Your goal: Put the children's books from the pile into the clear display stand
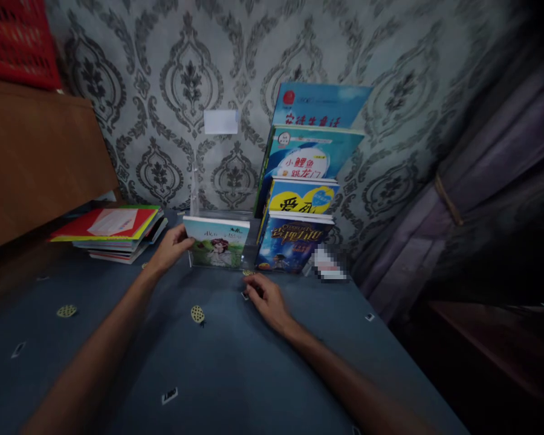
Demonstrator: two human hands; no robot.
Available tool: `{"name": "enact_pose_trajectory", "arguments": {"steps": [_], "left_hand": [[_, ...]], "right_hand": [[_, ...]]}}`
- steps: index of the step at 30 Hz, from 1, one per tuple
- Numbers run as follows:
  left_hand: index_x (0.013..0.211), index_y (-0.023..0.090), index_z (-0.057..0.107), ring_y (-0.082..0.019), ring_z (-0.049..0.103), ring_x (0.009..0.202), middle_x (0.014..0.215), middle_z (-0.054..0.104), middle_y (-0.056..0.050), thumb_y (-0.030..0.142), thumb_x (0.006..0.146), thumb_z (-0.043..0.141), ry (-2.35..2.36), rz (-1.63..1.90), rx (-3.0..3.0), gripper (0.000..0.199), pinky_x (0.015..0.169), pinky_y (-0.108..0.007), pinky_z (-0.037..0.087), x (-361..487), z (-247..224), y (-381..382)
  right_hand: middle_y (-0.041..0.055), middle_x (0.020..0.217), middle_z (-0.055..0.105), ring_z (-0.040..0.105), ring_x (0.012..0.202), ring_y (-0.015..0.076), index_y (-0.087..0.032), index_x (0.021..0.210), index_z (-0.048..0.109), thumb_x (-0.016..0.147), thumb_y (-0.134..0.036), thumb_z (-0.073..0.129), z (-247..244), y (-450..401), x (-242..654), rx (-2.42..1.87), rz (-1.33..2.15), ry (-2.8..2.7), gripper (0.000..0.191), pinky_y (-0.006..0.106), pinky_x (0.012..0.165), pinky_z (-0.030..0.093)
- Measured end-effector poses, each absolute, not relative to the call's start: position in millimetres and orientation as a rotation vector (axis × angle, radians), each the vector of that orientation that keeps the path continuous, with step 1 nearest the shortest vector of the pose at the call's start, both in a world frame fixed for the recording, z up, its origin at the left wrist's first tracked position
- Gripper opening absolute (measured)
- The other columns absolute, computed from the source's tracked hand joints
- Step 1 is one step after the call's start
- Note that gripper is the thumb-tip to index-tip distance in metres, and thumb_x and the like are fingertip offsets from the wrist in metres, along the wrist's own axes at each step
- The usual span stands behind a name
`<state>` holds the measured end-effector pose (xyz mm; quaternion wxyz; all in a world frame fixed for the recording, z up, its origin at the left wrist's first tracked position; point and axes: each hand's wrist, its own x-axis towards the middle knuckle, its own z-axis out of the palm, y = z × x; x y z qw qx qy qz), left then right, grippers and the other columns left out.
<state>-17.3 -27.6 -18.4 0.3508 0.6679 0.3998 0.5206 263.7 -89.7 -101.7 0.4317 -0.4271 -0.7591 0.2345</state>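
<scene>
A small picture book with a girl on a green field stands upright in the lowest front slot of a clear stepped display stand. My left hand is at the book's left edge, thumb at the front and fingers partly hidden along the side, gripping that edge. Just in front of the stand, my right hand hovers low over or rests on the dark tabletop; which one I cannot tell. Its fingers are loosely bent and apart, with nothing in them.
Right of the small book, a dark blue book, a yellow-and-blue book, a teal book and a taller blue book stand in rising tiers. A book stack lies left, near a wooden cabinet. A curtain hangs right.
</scene>
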Motion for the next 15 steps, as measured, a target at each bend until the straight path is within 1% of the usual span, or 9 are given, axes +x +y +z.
{"name": "enact_pose_trajectory", "arguments": {"steps": [2, 4, 9, 11, 13, 15], "left_hand": [[0.091, 0.015, 0.07, -0.021, 0.069, 0.081, 0.089, 0.077, -0.005, 0.033, 0.067, 0.063, 1.01, 1.329, 1.752, 0.031, 0.081, -0.036, 0.057, -19, -20, -28], [0.091, 0.016, 0.071, -0.022, 0.069, 0.081, 0.087, 0.077, -0.004, 0.032, 0.068, 0.063, 0.984, 1.321, 1.781, 0.03, 0.082, -0.036, 0.057, -20, -22, -29], [0.098, 0.016, 0.07, -0.021, 0.071, 0.09, 0.091, 0.076, -0.004, 0.021, 0.067, 0.055, 0.919, 1.368, 1.879, 0.035, 0.084, -0.033, 0.057, -22, -24, -31], [0.102, 0.016, 0.069, -0.02, 0.071, 0.092, 0.094, 0.076, -0.005, 0.016, 0.065, 0.05, 1.016, 1.377, 1.97, 0.042, 0.081, -0.03, 0.057, -25, -28, -32], [0.107, 0.016, 0.066, -0.019, 0.071, 0.091, 0.096, 0.075, -0.006, 0.013, 0.066, 0.045, 1.199, 1.39, 2.02, 0.046, 0.075, -0.028, 0.057, -32, -33, -34], [0.106, 0.016, 0.065, -0.019, 0.071, 0.089, 0.095, 0.075, -0.006, 0.011, 0.07, 0.042, 1.38, 1.415, 2.024, 0.043, 0.073, -0.028, 0.056, -44, -37, -37]], "right_hand": [[0.0047, 0.083, 0.068, 0.064, 0.073, 0.0181, -0.019, 0.093, 0.068, 0.087, -0.023, 0.05, -102, -89, 264, -1.059, 0.569, -1.897, 0.019, 0.028, 0.066, 0.048], [0.005, 0.082, 0.068, 0.064, 0.072, 0.0183, -0.019, 0.092, 0.069, 0.087, -0.024, 0.049, -103, -88, 264, -1.06, 0.565, -1.903, 0.021, 0.028, 0.065, 0.048], [0.007, 0.083, 0.07, 0.066, 0.071, 0.0198, -0.017, 0.092, 0.071, 0.087, -0.03, 0.049, -103, -86, 266, -1.071, 0.57, -1.9, 0.026, 0.029, 0.063, 0.048], [0.008, 0.084, 0.07, 0.067, 0.074, 0.0215, -0.018, 0.091, 0.071, 0.087, -0.033, 0.049, -103, -86, 266, -1.081, 0.566, -1.888, 0.027, 0.031, 0.065, 0.05], [0.0081, 0.085, 0.07, 0.068, 0.076, 0.0226, -0.018, 0.09, 0.071, 0.087, -0.037, 0.05, -103, -85, 265, -1.097, 0.567, -1.883, 0.028, 0.032, 0.067, 0.051], [0.0078, 0.085, 0.07, 0.068, 0.075, 0.0226, -0.019, 0.09, 0.072, 0.088, -0.04, 0.05, -102, -85, 265, -1.107, 0.572, -1.888, 0.03, 0.033, 0.067, 0.051]]}}
